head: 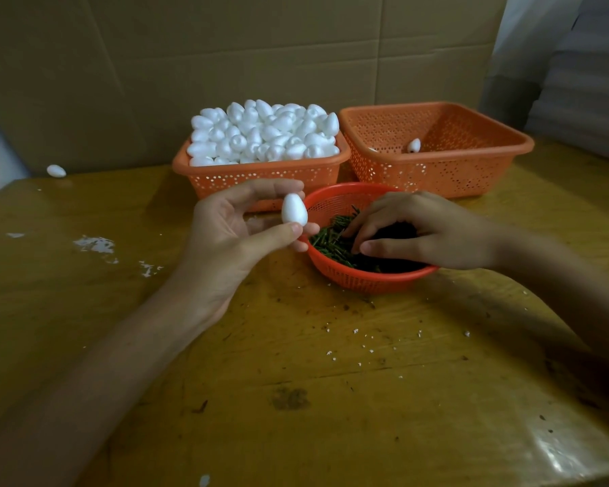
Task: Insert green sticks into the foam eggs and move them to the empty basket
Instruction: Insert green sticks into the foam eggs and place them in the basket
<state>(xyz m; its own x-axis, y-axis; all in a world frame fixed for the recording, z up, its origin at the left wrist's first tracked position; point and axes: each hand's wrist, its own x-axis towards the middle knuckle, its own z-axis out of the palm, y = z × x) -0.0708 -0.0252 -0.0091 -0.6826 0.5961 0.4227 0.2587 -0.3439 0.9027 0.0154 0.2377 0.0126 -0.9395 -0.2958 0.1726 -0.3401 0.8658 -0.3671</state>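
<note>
— Where's the smooth white foam egg?
— Just left of the round red mesh bowl, pinched upright by the left hand.
— And the right hand?
— Fingers bent into the bowl's thin green sticks. Whether it grips one, I cannot tell.

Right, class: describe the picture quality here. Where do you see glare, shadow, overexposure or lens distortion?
Head view: glare sheens on the table at lower right; the heaped foam eggs look nearly blown out; the right hand shades the green sticks in the round basket; the wide lens bows the table's edges, and the near forearms look soft.
</note>
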